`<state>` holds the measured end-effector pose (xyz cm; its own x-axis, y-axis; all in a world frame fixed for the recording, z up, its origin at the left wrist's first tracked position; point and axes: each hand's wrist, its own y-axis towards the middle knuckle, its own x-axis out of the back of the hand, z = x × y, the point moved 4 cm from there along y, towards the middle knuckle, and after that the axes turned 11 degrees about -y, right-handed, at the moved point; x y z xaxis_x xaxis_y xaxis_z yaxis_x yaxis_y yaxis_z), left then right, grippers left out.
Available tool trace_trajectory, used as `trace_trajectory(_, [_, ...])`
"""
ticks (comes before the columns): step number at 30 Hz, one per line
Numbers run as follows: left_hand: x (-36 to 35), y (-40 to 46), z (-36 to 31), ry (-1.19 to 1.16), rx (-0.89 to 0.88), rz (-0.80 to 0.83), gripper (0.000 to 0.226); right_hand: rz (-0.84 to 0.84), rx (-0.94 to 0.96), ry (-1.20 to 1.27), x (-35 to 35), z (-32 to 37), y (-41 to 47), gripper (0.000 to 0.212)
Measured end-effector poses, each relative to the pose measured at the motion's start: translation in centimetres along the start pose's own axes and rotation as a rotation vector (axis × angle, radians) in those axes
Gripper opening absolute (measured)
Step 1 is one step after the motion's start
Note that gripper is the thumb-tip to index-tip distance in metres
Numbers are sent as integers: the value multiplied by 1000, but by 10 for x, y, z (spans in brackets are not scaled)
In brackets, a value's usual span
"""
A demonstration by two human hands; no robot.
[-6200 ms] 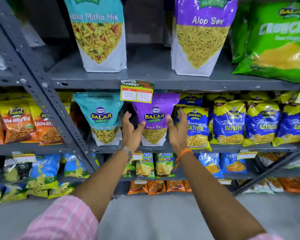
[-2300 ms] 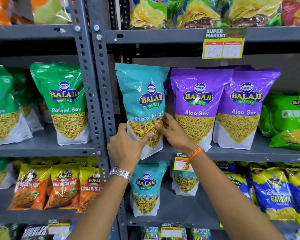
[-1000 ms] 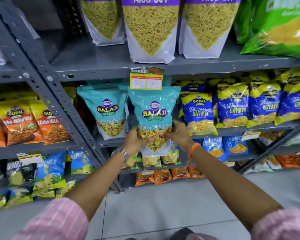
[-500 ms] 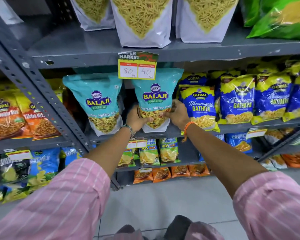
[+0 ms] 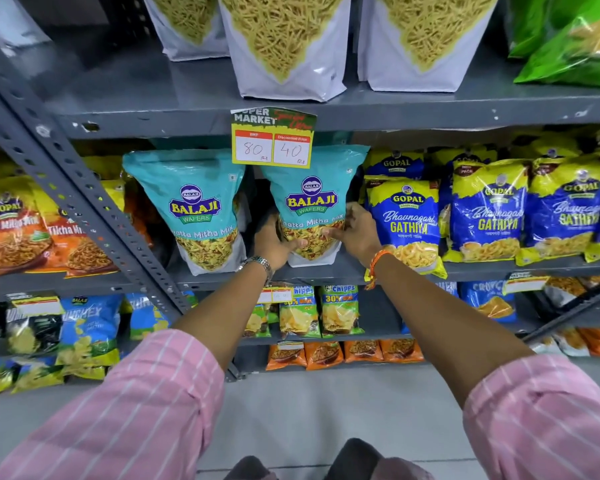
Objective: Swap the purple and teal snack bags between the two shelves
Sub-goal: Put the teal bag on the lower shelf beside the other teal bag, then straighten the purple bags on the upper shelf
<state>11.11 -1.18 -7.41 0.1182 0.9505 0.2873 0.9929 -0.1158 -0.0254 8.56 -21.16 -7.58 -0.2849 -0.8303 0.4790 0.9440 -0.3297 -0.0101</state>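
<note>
**Both hands on a teal bag at the middle shelf**

Nearest us are two pink striped sleeves (image 5: 132, 407), and below them a pale grey tiled floor (image 5: 291, 410) running up to a grey steel rack. Our left hand (image 5: 274, 242) and right hand (image 5: 355, 233) are both closed on the lower part of the teal Khatta Mitha Mix bag (image 5: 310, 202), thumbs across its clear window, fingers wrapped round its side edges. The bag stands upright, long axis vertical, printed face toward us, its white base resting on the grey shelf (image 5: 482, 266) just under the grip. Just left of the grip stands a second teal bag (image 5: 196, 206), also upright and not touching the first. Just right of it sit blue and yellow Gathiya packets (image 5: 404, 220). Directly above the grip a yellow price tag (image 5: 272, 140) hangs from the upper shelf edge (image 5: 430, 114), overlapping the bag's top. Further up, three Aloo Sev bags (image 5: 281, 46) stand on that upper shelf, tops cut off by the view.
</note>
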Motion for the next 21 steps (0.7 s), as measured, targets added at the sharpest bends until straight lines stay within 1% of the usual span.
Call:
trace_trajectory(3, [1,-6,0,-11,49,-25,87,-7,6,12,6,8,-8,61])
trace_trajectory(6, [6,-22,2,-112,84,-46,98,-53,14,92,17,21,-29,71])
trace_trajectory(7, [8,-33,-3,-138,82,-56,95,-91,26,117,22,29,-39,71])
trace_trajectory(9, [17,-65,-22,-152,33,-117,78,-240,45,173,37,49,-63,64])
trace_trajectory(12, [38,-109,-55,-202,-126,-261,46,-474,161,294,68,99,-102,43])
trace_trajectory(13, [47,-118,-69,-215,-203,-295,40,-516,223,330,78,121,-112,37])
trace_trajectory(15, [67,-126,-103,-230,-370,-357,36,-570,348,371,98,165,-124,32])
trace_trajectory(16, [77,-126,-124,-245,-453,-390,35,-574,398,380,106,185,-126,32])
trace_trajectory(18, [96,-121,-169,-271,-602,-441,31,-527,465,362,116,220,-122,31])
trace_trajectory(20, [110,-107,-207,-277,-677,-453,37,-455,492,271,117,244,-111,36])
trace_trajectory(21, [116,-98,-222,-270,-673,-437,45,-421,488,218,114,251,-104,39])
